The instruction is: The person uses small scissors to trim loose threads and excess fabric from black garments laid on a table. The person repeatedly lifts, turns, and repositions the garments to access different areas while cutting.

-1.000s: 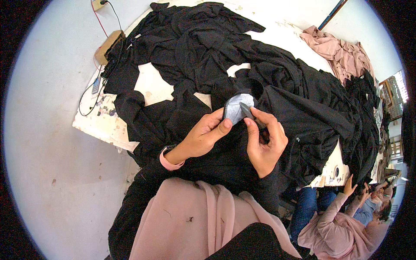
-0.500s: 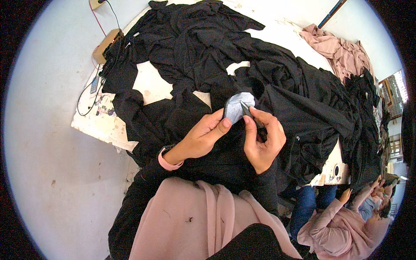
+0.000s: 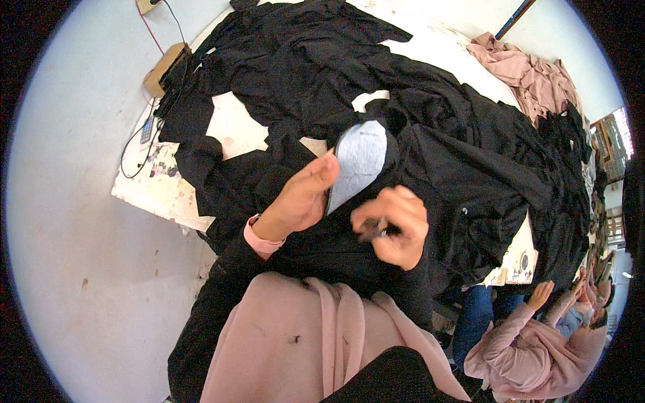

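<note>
My left hand (image 3: 302,193) pinches the grey cloth piece (image 3: 363,158); my right hand (image 3: 400,225) grips a blurry dark tool (image 3: 371,231); a slip could poke the cloth.

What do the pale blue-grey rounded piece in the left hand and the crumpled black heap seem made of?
The pale blue-grey rounded piece: probably matte fabric, faintly mottled, perhaps stiffened, as it holds shape in the left hand. Crumpled black heap: soft matte cloth, judging by its folds; fibre unclear.
</note>
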A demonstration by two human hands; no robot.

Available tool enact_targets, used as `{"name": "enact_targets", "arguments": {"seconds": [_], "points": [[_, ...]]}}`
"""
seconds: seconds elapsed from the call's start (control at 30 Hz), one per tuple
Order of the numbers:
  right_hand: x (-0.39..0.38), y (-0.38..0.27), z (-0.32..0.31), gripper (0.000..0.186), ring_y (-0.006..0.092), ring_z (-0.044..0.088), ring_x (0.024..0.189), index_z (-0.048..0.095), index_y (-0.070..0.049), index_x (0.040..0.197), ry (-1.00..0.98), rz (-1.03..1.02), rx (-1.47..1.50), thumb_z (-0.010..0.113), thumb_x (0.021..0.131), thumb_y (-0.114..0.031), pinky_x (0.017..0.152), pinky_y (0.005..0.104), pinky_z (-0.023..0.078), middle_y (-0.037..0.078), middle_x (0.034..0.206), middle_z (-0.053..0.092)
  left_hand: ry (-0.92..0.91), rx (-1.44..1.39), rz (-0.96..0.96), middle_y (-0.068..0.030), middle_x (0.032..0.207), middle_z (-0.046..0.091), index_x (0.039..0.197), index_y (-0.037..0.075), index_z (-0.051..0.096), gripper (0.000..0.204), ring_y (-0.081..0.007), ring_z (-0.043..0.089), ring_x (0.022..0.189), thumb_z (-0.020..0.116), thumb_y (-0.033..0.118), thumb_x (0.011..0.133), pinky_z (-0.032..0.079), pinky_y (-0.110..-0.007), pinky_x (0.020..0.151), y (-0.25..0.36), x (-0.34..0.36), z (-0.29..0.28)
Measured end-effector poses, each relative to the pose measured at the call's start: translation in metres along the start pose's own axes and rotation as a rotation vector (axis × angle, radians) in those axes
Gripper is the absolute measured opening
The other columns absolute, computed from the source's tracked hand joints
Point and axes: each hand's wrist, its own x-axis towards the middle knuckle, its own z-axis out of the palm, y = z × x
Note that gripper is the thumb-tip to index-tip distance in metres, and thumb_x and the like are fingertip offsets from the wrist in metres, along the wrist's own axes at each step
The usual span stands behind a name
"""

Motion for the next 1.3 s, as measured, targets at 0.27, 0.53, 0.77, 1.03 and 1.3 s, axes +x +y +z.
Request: {"name": "enact_targets", "arguments": {"seconds": [0.27,0.53,0.77,1.03,1.3], "points": [[-0.009,-0.013,0.007,0.028,0.0205,0.065,0.064,0.066,-0.005,0.1,0.335,0.237,-0.334,0.081,0.076,-0.008,0.058,0.0317,0.044,0.007,0.081,0.069,-0.002,-0.374,0.042,-0.0176,0.15,0.045,0.151,-0.004,0.03,0.064,-0.0281,0.044,0.139,0.029,0.044,0.108,0.031,-0.043,0.118,0.003,0.003,0.002],[-0.008,-0.01,0.006,0.022,0.0201,0.062,0.059,0.07,-0.008,0.097,0.327,0.217,-0.47,0.081,0.078,-0.012,0.055,0.0317,0.041,0.004,0.083,0.072,-0.117,-0.488,0.093,-0.0153,0.15,0.045,0.149,-0.004,0.033,0.061,-0.0247,0.044,0.139,0.031,0.042,0.109,0.031,-0.04,0.118,-0.004,0.003,0.0],[-0.005,-0.015,0.005,0.02,0.0198,0.063,0.059,0.071,-0.008,0.094,0.305,0.213,-0.466,0.081,0.078,-0.012,0.055,0.0313,0.04,0.004,0.081,0.071,-0.039,-0.39,0.053,-0.0158,0.151,0.044,0.15,-0.005,0.031,0.065,-0.025,0.043,0.139,0.032,0.045,0.108,0.03,-0.04,0.118,0.001,0.003,0.006],[-0.004,-0.016,0.008,0.021,0.0196,0.064,0.061,0.07,-0.008,0.093,0.328,0.192,-0.459,0.082,0.076,-0.01,0.057,0.0307,0.042,0.004,0.082,0.072,0.09,-0.29,0.041,-0.0174,0.147,0.048,0.15,-0.005,0.029,0.067,-0.0276,0.048,0.135,0.043,0.042,0.105,0.034,-0.042,0.116,0.0,-0.002,0.007],[0.016,0.033,0.011,0.022,0.0041,0.042,0.062,0.063,-0.003,0.088,0.288,0.605,0.055,0.081,0.083,-0.014,0.057,0.0215,0.036,-0.005,0.069,0.051,-0.065,0.697,-0.11,-0.0091,0.122,0.067,0.136,-0.001,0.052,0.053,-0.0148,0.064,0.109,0.074,0.015,0.09,0.05,-0.029,0.096,0.076,0.059,-0.015]]}}
